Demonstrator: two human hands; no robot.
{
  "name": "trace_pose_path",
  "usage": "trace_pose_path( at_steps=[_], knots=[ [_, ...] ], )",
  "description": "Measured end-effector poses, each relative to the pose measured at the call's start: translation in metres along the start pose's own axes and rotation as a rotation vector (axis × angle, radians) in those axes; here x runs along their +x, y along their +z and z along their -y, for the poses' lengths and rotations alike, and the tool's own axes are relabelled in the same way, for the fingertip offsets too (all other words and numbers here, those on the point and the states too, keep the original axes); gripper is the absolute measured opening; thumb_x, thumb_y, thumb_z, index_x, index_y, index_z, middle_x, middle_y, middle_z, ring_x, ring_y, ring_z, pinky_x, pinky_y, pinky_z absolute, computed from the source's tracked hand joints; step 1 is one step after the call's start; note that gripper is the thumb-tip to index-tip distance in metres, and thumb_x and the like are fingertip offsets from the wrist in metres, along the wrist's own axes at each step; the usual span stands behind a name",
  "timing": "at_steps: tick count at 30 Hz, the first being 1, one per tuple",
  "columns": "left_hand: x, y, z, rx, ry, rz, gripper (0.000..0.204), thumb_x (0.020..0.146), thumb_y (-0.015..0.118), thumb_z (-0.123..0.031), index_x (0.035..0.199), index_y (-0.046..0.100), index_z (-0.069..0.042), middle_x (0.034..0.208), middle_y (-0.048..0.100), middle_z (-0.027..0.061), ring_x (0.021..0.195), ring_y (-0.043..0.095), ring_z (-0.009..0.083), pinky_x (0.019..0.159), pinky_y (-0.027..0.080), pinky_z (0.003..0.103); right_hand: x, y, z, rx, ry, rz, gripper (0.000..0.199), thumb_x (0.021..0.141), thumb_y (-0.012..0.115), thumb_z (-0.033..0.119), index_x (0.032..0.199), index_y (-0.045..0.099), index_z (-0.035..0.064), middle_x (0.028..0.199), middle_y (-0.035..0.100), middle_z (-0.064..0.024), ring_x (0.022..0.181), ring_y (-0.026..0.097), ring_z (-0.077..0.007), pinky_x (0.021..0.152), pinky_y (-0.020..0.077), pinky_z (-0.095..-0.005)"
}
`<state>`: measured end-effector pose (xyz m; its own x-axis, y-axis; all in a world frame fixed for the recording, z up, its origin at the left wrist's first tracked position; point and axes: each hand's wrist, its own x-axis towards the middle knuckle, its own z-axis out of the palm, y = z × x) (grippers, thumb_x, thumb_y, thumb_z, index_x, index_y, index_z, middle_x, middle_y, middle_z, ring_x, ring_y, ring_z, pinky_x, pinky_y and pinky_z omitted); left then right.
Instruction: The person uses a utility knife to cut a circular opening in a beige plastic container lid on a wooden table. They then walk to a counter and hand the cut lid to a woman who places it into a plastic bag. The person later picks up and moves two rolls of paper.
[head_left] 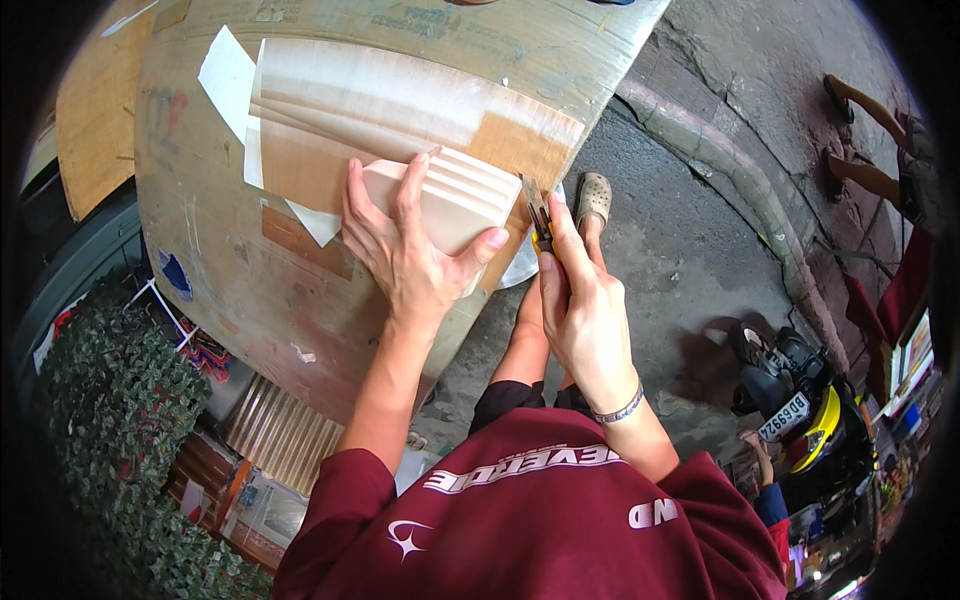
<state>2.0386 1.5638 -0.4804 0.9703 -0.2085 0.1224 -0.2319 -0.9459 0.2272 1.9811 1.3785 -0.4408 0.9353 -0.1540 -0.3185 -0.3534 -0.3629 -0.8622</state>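
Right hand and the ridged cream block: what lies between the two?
In the head view, the utility knife that the right hand holds: its blade reaches toward the right corner of the ridged cream block. Whether they touch is unclear.

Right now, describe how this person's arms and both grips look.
Short maroon sleeves leave the forearms bare. Neither left grip nor right grip wears a glove. A patterned greyish band circles the right wrist; the left wrist has none.
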Motion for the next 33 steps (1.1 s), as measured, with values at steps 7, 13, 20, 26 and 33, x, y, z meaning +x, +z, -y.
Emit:
trace_pose_path(
  at_steps=[7, 13, 20, 26, 33],
  knots=[
    [0.000, -0.001, -0.001, 0.010, 0.000, 0.010, 0.107, 0.075, 0.061, -0.090, 0.151, 0.050, -0.017, 0.158, 0.025, 0.0296, 0.143, 0.030, 0.0479, 0.112, 0.026, 0.063, 0.002, 0.006, -0.010, 0.006, -0.113, -0.049, 0.058, 0.098, 0.060, -0.001, 0.154, 0.045, 0.0028, 0.108, 0.071, -0.0306, 0.092, 0.072, -0.0436, 0.076, 0.0578, -0.0485],
    [0.000, 0.000, 0.001, -0.005, 0.001, -0.004, 0.103, 0.075, 0.063, -0.089, 0.149, 0.053, -0.019, 0.158, 0.025, 0.0308, 0.141, 0.031, 0.0492, 0.110, 0.028, 0.063, 0.000, 0.001, -0.004, -0.093, -0.006, 0.035, 0.060, 0.098, 0.061, 0.000, 0.155, 0.044, 0.0048, 0.099, 0.072, -0.0277, 0.085, 0.073, -0.0413, 0.079, 0.0580, -0.0453],
    [0.001, -0.001, -0.001, -0.005, -0.010, 0.000, 0.106, 0.072, 0.067, -0.088, 0.151, 0.051, -0.019, 0.157, 0.026, 0.0289, 0.141, 0.032, 0.0486, 0.112, 0.026, 0.063, -0.002, -0.002, -0.008, -0.155, -0.043, 0.043, 0.061, 0.098, 0.061, 0.003, 0.156, 0.043, 0.0074, 0.093, 0.072, -0.0263, 0.079, 0.073, -0.0400, 0.075, 0.0578, -0.0459],
    [0.001, 0.000, 0.002, -0.004, -0.010, -0.011, 0.105, 0.070, 0.072, -0.085, 0.151, 0.051, -0.020, 0.157, 0.027, 0.0292, 0.141, 0.032, 0.0483, 0.112, 0.027, 0.063, 0.005, 0.003, -0.007, -0.103, 0.002, 0.070, 0.061, 0.099, 0.060, 0.003, 0.157, 0.042, 0.0095, 0.106, 0.066, -0.0272, 0.085, 0.071, -0.0422, 0.073, 0.0585, -0.0464],
    [0.001, -0.001, 0.000, -0.008, -0.009, -0.003, 0.103, 0.070, 0.074, -0.082, 0.150, 0.052, -0.020, 0.157, 0.027, 0.0288, 0.141, 0.032, 0.0479, 0.112, 0.027, 0.062, -0.002, 0.006, -0.008, -0.170, 0.009, 0.042, 0.061, 0.100, 0.060, 0.004, 0.158, 0.040, 0.0090, 0.104, 0.064, -0.0268, 0.083, 0.070, -0.0431, 0.068, 0.0583, -0.0482]
  ],
)
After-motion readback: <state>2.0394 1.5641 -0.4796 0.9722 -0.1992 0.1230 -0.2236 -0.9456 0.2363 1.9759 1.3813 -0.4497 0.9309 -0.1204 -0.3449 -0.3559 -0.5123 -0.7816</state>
